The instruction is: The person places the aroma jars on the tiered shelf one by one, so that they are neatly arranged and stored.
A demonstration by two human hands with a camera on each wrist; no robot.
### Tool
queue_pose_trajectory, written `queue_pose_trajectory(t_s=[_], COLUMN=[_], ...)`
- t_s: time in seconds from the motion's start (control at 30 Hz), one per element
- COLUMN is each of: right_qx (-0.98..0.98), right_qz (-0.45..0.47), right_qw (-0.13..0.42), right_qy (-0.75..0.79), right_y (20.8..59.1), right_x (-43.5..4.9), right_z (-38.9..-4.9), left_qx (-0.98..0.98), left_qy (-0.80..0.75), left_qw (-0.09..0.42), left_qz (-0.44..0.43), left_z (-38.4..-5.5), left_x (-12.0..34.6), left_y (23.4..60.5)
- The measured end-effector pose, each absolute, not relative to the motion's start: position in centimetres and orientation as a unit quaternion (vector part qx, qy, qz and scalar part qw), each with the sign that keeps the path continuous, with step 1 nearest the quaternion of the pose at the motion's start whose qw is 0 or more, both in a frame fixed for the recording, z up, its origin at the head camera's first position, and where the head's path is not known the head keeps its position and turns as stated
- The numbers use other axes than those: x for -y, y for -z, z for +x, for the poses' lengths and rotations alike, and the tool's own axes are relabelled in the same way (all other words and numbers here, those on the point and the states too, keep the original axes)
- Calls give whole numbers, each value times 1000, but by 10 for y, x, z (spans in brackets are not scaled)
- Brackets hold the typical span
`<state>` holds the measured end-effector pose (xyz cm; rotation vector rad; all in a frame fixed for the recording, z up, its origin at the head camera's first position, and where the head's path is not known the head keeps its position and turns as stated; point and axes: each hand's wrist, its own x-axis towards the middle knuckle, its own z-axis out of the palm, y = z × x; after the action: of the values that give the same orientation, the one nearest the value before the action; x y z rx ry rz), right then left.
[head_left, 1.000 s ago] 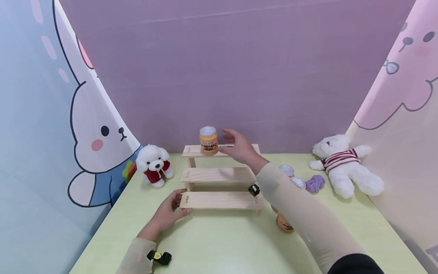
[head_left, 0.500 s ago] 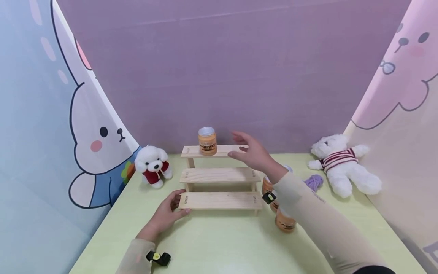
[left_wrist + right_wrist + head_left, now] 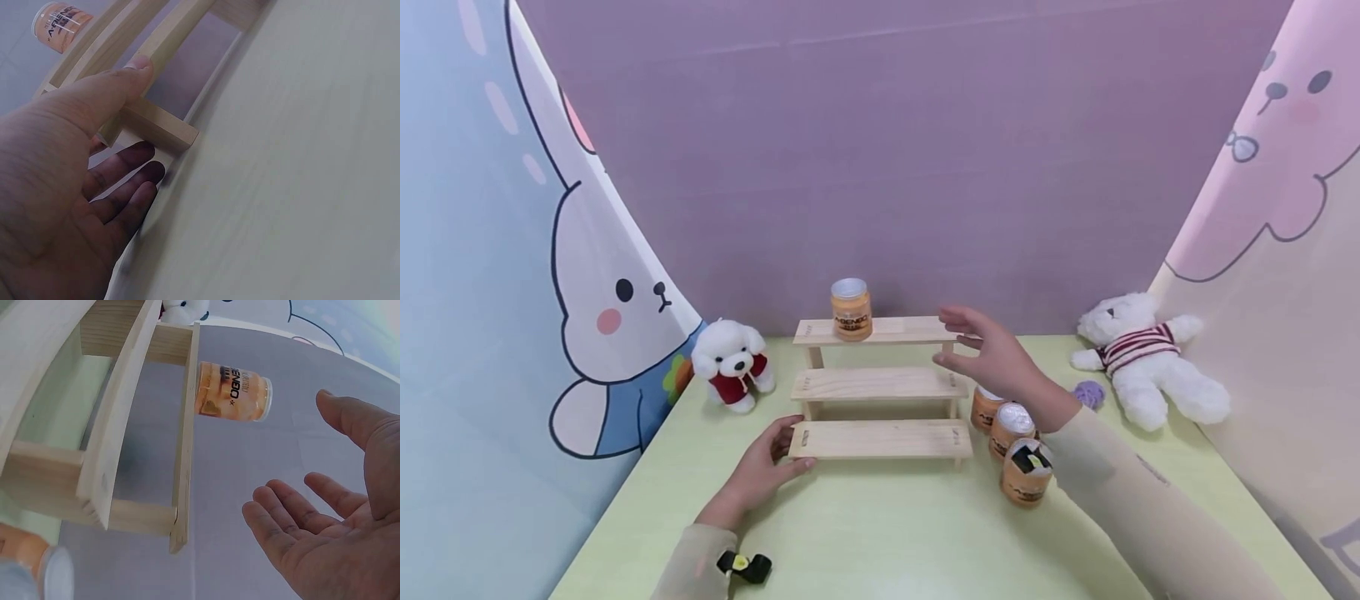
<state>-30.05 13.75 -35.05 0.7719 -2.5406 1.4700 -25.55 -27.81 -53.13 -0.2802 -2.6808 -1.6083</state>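
Observation:
A three-step wooden display stand (image 3: 880, 384) stands on the table. On the left part of its top step sits an upright orange jar (image 3: 852, 310) with a silver lid. My left hand (image 3: 762, 468) grips the left end of the bottom step, its thumb (image 3: 134, 72) along the front edge and the index finger mostly hidden behind the wood. The other fingers curl loosely near the leg. My right hand (image 3: 992, 354) hangs in the air by the top step's right end. Its fingers (image 3: 275, 512) are spread and hold nothing, well apart from the jar.
Several orange jars (image 3: 1012, 431) stand together right of the stand, below my right forearm. A white plush dog (image 3: 730, 362) sits to the left. Farther right lie a purple yarn ball (image 3: 1088, 395) and a white teddy bear (image 3: 1150, 358). A purple cloth wall closes the back.
My right hand has moved away from the jar on the top step, to the right and slightly down. The left hand keeps its place on the stand.

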Motion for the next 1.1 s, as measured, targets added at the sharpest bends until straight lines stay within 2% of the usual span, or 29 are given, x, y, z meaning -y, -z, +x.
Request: queue_pose_trajectory(t_s=[0.43,1.1], right_qx=[840,848], right_qz=[241,157], right_qw=[77,124], right_qy=[-480,-490], right_y=[367,434], right_x=[-175,-252], right_z=[-280,-272], left_qx=[854,855], left_qy=[512,509], left_qw=[0,2], left_qz=[-93,-95], left_z=[-258,-258], left_x=[278,278], left_y=[532,533])
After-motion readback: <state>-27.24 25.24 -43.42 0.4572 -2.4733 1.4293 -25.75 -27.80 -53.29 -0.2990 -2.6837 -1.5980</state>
